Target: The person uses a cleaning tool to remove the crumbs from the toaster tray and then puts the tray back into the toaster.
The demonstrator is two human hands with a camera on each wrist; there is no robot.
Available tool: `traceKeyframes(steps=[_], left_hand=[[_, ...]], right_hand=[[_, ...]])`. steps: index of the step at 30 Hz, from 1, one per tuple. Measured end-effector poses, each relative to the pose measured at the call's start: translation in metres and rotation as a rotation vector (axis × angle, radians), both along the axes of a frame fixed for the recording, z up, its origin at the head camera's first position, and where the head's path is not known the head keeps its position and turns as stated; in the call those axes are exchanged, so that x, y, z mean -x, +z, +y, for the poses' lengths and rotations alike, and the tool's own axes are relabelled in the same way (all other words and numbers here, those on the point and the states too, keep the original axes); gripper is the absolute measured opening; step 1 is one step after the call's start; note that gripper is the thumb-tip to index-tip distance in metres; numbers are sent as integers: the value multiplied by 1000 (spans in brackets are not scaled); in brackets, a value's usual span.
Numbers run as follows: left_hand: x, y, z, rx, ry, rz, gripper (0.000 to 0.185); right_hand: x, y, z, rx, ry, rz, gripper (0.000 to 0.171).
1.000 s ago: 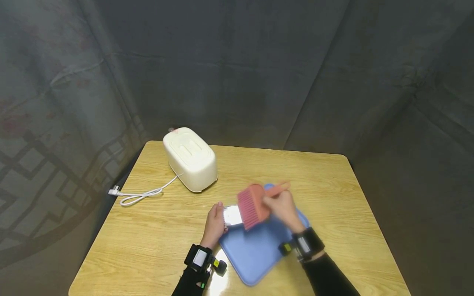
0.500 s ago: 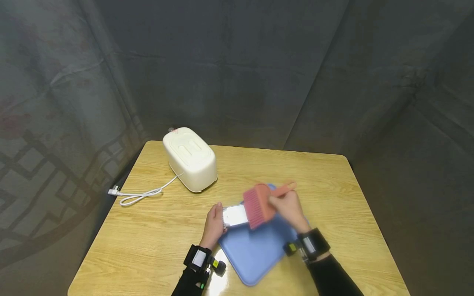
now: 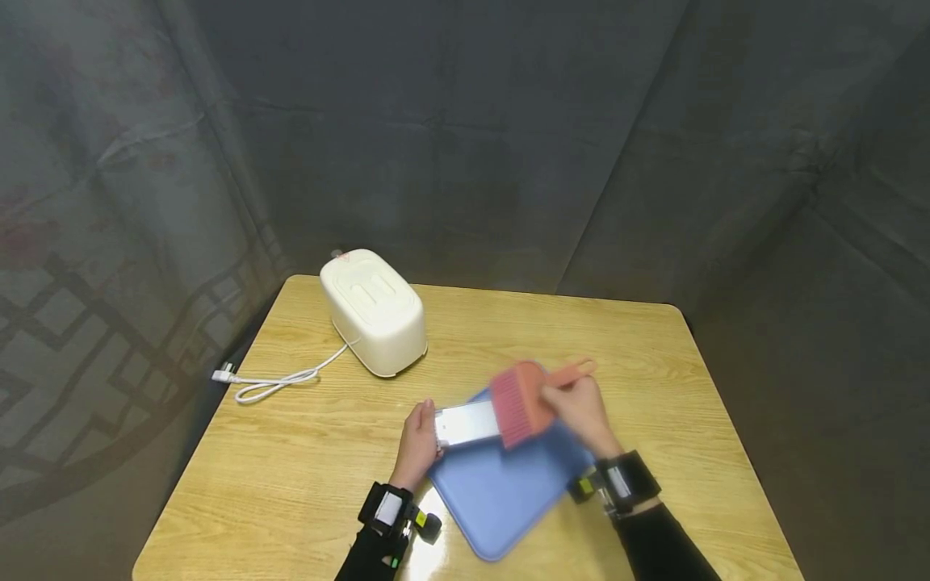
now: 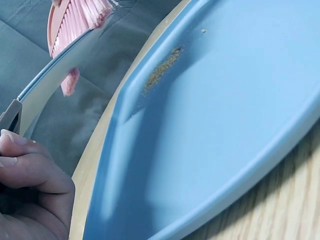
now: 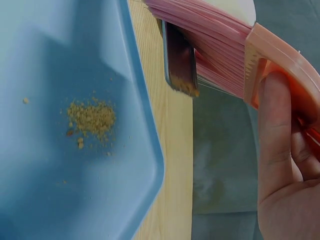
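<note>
- The left hand (image 3: 417, 441) is gripping the near end of a flat metal tray (image 3: 468, 423), its fingers (image 4: 30, 175) curling round the tray's edge in the left wrist view.
- The metal tray is reaching out from that hand to the right, over the far left part of a blue plastic tray (image 3: 501, 484); it seems to be held above the blue tray, though how far above cannot be told.
- The right hand (image 3: 577, 403) is closing round the handle of a pink brush (image 3: 519, 402), thumb (image 5: 275, 125) pressing along the handle's side.
- The brush head is sitting just left of the right hand, with its bristles (image 5: 210, 47) lying against the metal tray's right end.
- A few brown crumbs (image 5: 186, 89) are clinging to the end of the metal tray right under the bristles.
- A small heap of crumbs (image 5: 91, 119) is lying inside the blue tray, near its raised rim, below the metal tray's end.
- The blue tray is resting on the wooden bench (image 3: 305, 476), between the two wrists, turned at an angle to the bench edge.
- A cream toaster (image 3: 373, 311) is standing at the far left of the bench, well apart from both hands, and its white cord (image 3: 279, 382) is trailing off toward the left edge.
</note>
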State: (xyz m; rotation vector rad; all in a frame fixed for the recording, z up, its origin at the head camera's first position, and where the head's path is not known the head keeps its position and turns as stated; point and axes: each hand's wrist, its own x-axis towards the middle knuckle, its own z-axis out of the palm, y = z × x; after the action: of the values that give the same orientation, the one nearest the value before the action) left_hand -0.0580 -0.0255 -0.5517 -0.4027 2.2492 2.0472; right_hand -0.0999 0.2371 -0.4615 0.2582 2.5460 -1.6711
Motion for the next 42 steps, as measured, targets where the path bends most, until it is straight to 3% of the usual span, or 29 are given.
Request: traceKeyframes(steps=[15,42], left_hand=[[0,-2,-3,8,0,-11,49],[2,2,-3,36,6,2,45]], right_hand=[[2,-2,24,-33,-24,18,24],[4,3,45,63,-90,-4,25]])
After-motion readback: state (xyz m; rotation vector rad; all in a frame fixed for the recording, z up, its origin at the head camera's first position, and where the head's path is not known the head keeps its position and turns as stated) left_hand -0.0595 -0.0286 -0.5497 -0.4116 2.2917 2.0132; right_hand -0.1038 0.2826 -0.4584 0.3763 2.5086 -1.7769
